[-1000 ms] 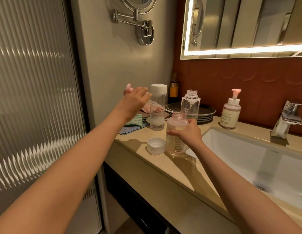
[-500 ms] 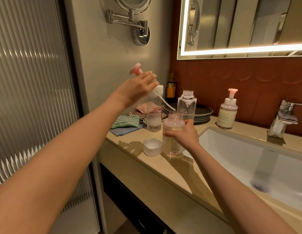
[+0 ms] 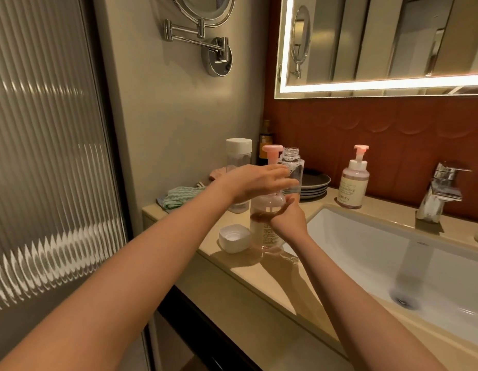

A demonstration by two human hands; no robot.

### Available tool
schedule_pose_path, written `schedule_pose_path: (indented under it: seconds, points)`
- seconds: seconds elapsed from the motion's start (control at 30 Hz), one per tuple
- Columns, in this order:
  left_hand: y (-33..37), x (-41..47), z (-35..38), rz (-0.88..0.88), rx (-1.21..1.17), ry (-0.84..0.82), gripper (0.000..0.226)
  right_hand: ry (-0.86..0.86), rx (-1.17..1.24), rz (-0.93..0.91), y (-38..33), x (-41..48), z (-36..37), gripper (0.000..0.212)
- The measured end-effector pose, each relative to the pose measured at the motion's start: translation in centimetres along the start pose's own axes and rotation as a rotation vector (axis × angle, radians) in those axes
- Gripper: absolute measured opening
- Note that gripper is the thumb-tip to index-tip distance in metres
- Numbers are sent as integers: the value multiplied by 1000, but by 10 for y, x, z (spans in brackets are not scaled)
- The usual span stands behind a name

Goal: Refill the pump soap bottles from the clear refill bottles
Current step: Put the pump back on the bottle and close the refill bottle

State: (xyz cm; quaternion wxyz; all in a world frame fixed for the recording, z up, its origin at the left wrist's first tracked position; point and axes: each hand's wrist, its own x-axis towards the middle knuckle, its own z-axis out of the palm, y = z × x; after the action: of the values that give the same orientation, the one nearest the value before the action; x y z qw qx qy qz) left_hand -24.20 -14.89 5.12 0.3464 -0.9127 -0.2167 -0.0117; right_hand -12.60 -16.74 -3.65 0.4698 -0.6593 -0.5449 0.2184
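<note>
A: Pump soap bottle point(image 3: 262, 236) stands on our countertop point(image 3: 259, 274), our right hand point(image 3: 288, 219) wrapped round its body.
B: Our left hand point(image 3: 259, 180) clasps the pink pump point(image 3: 272, 149), upright over its neck. White cap point(image 3: 234, 238) just beside, open refill bottle point(image 3: 293, 167) behind, second pump bottle point(image 3: 354, 183) near the sink point(image 3: 366, 236).

Reaches both bare arms forward. Lays left hand point(image 3: 255, 183) palm down across pump point(image 3: 272, 151) neck, fingers point(image 3: 278, 174) nearly straight, pointing right, thumb hidden. Wraps right hand point(image 3: 288, 219) round bottle point(image 3: 264, 234) just below, thumb raised, wrist bent inward.
</note>
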Motion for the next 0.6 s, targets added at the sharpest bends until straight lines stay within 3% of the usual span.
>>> schedule_pose_path:
  seconds: [0.13,0.2,0.27,0.33,0.4,0.47,0.6]
  points:
    - [2,-3,3,-35,-171,-56,86,6,8,-9,2,1,2,85]
    - [9,-9,10,-98,-414,-12,84,6,4,-17,4,1,2,81]
    - [18,-13,21,-212,-656,269,58,9,15,-26,4,0,2,75]
    - [27,-15,32,-475,-771,613,22,22,25,-36,5,0,2,74]
    - [32,-11,36,-808,-922,740,17,30,30,-41,6,0,3,77]
    - [34,-3,34,-993,-1105,668,10,36,29,-35,6,0,4,75]
    - [39,11,28,-995,-1165,521,44,26,21,-12,7,2,5,75]
